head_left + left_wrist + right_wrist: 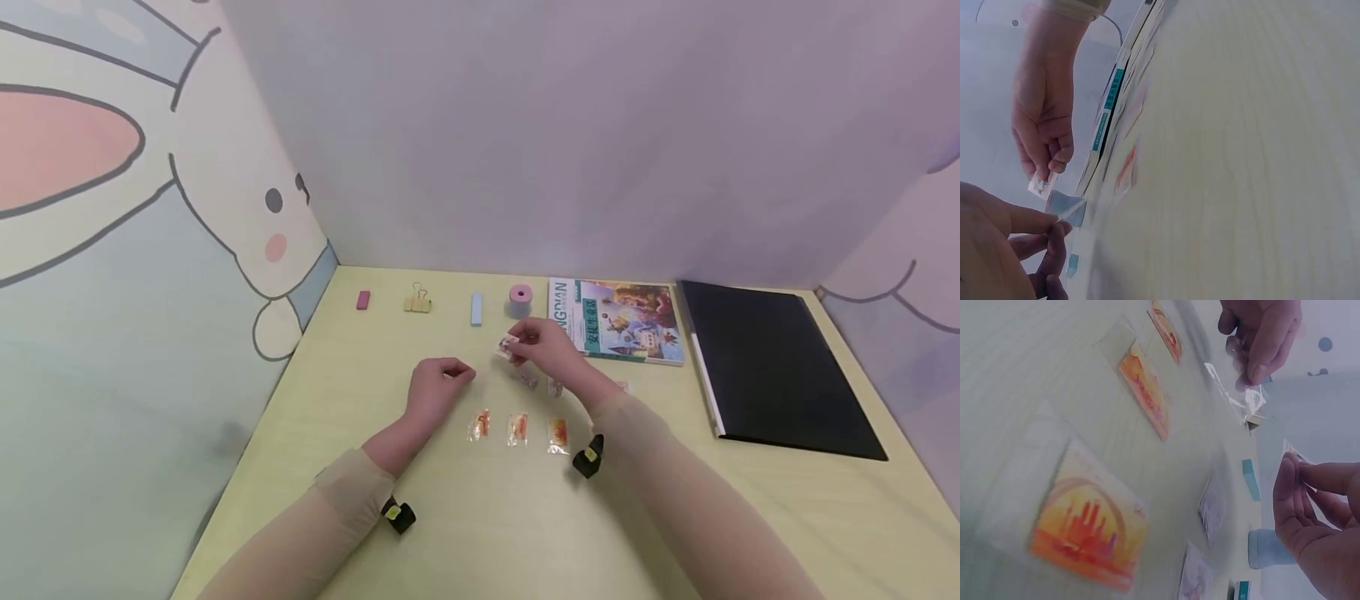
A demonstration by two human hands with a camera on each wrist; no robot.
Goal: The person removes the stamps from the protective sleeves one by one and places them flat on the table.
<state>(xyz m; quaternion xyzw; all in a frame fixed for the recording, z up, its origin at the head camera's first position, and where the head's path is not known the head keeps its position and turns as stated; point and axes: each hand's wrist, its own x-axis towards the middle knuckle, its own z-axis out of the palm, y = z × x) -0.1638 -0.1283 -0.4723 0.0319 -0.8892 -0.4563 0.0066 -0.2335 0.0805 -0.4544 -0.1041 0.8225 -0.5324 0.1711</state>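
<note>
Card [504, 345], small, pale w/ printed pic, is pinched btwn thumb & fingers of R hand [546, 346], up above the counter [480, 517], near the pink-and-blue cyl. [520, 303]. L hand [437, 387] has its fingertips together too, clamped on a clear packet [1252, 403].

Writing: book [630, 321] reads 安徒生童话 on a teal block; caps "NGDIAN" run up its L side, any letters before that can't be made out. Spine chars in L wrist view too small to read; ditto any marks on the card.

Card is tilted in head view, free end poking up & L, out past the R fingertips; fingers cover part, so can't tell its long axis. L wrist view has it poking down below the fingertips; R wrist view, just a thin sliver.

Clear packet hardly shows in head view, plain in R wrist view. Same view gives the pic on the orange cards [518, 427]: red spires under an arch. 3 of these, in clear wraps, row on near side, long axes running away from person, clear flaps toward person. Pale cards [1212, 509] lie beyond, partly behind R arm in head view.

Head view only: black folder [780, 367], far R; pink eraser [363, 300], far L.
</note>
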